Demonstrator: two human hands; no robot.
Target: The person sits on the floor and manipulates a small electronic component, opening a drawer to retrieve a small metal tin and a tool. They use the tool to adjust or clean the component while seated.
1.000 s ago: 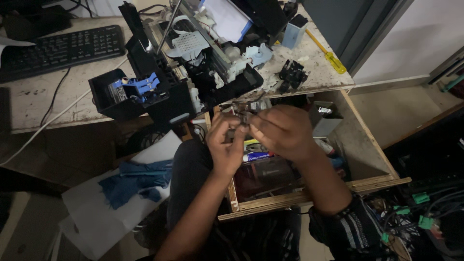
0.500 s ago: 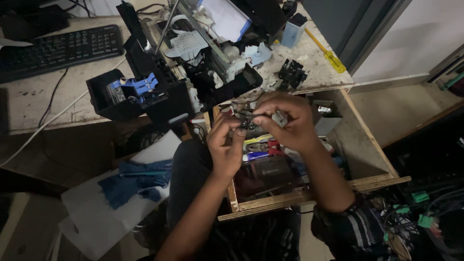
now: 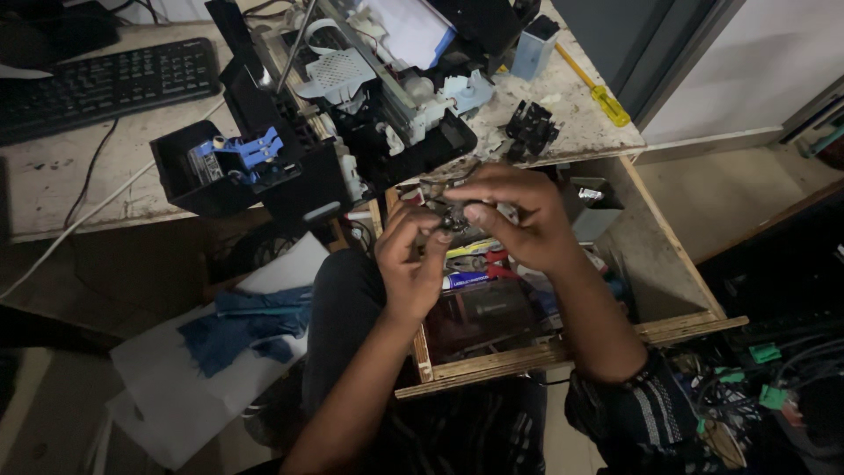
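Observation:
Both my hands meet over an open wooden drawer (image 3: 563, 352) and grip one small dark mechanical part (image 3: 453, 214). My left hand (image 3: 411, 264) holds it from below with the fingers curled around it. My right hand (image 3: 519, 215) covers it from the right, thumb and fingertips pinching its top. Most of the part is hidden by my fingers. Under the hands the drawer holds tools with red and yellow handles (image 3: 479, 257) and a dark flat box (image 3: 488, 308).
A dismantled printer (image 3: 352, 105) with a blue-lever black carriage (image 3: 224, 163) sits on the worn desk (image 3: 61, 185). A keyboard (image 3: 105, 84) lies far left, a yellow screwdriver (image 3: 598, 92) and small black part (image 3: 530, 130) far right. Blue cloth on white paper (image 3: 237, 321) lies on the floor.
My hands have stayed over the drawer with the small part. My right hand's fingers shifted over its top, turning it slightly between both hands.

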